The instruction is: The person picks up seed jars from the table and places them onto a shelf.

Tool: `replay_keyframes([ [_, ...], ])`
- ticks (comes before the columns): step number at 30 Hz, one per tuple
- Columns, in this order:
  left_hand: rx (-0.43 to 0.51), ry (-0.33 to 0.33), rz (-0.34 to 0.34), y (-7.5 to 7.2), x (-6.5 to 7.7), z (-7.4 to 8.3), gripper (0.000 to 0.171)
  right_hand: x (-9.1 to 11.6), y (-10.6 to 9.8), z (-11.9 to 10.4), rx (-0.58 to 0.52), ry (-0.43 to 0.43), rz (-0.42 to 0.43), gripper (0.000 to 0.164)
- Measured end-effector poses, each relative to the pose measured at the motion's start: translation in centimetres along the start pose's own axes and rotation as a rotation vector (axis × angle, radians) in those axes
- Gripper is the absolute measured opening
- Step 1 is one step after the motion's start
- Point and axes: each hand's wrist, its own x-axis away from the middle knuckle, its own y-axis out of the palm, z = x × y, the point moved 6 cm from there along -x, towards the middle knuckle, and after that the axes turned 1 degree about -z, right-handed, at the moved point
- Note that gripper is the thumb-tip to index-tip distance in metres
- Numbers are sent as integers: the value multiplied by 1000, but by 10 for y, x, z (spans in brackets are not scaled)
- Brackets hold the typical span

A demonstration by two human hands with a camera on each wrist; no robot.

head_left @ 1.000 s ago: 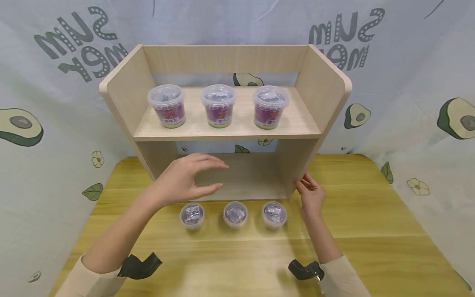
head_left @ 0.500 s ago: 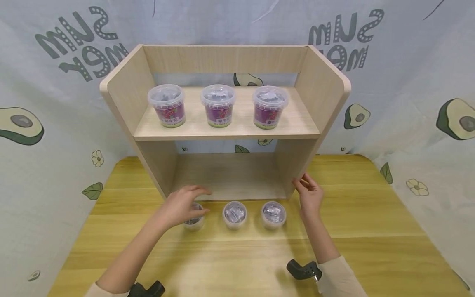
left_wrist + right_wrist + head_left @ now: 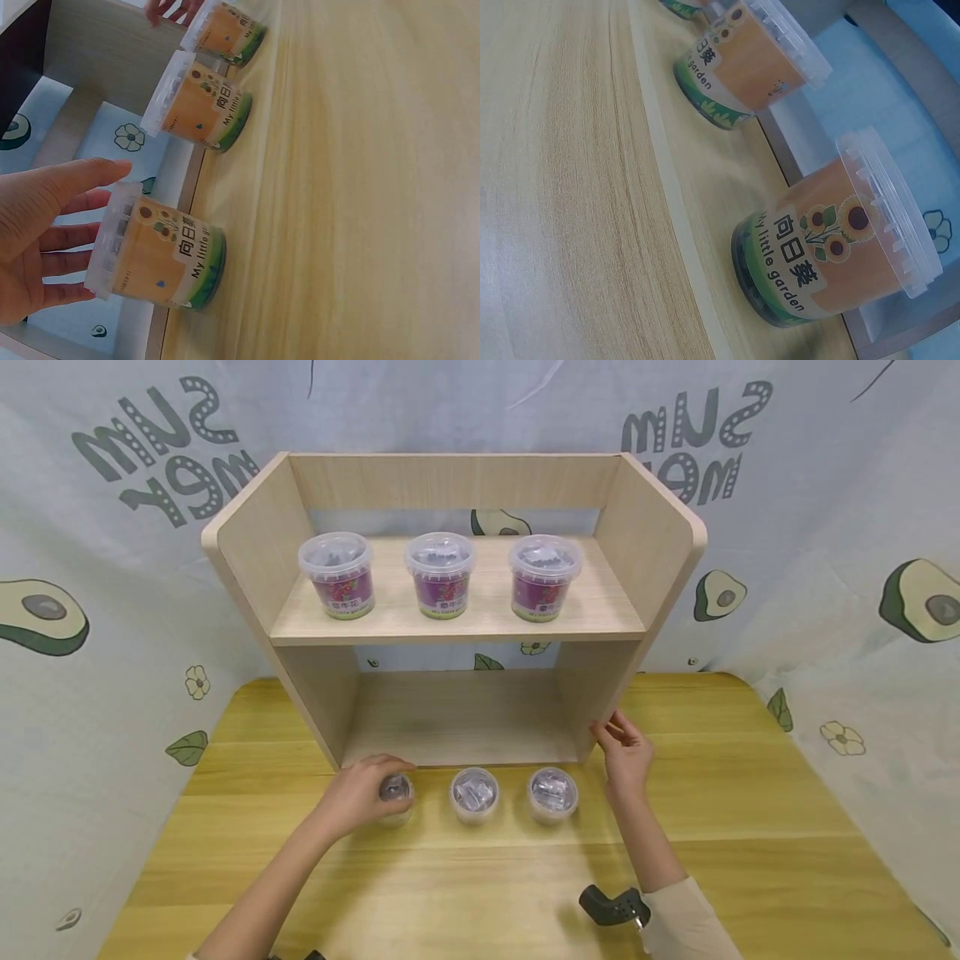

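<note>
My left hand (image 3: 362, 797) reaches round the lid of the left plastic tub (image 3: 169, 251), which has an orange sunflower label. In the left wrist view the fingers lie behind the lid and the thumb is at its edge; firm contact cannot be made out. A middle tub (image 3: 474, 795) and a right tub (image 3: 552, 795) of the same kind stand upright beside it in a row. With thumb and fingers, my right hand (image 3: 628, 758) holds the lower front edge of the wooden shelf's right side panel (image 3: 645, 560).
Three purple-labelled tubs, left (image 3: 342, 578), middle (image 3: 441, 578) and right (image 3: 545, 581), stand on the upper board (image 3: 480, 628). Under it lies the lower compartment (image 3: 465, 718). The wood-grain table (image 3: 465, 893) extends in front; a printed cloth (image 3: 825, 568) hangs behind.
My left hand has come down from in front of the lower compartment to the left tub. The right hand stays at the side panel. The tubs have not moved.
</note>
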Motion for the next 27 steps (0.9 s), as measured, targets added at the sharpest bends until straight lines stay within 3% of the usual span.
replay_keyframes([
  [10,-31,-16,-33,1,9,-6,60,1,1,0,25,7,-6,45],
  [27,-49,-28,-29,4,11,-9,64,0,-1,2,41,7,7,43],
])
